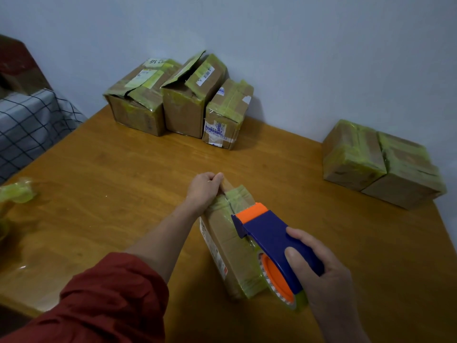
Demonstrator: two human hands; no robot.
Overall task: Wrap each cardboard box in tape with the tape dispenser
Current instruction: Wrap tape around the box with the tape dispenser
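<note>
Right hand (319,271) is curled round the tape dispenser (269,233), left hand (204,189) round the cardboard box (230,246) end, which should be held steady

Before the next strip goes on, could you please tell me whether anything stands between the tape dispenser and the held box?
Nothing visible does: the tape dispenser in the right hand sits at the top of the cardboard box. The left hand grips its far end.
</note>
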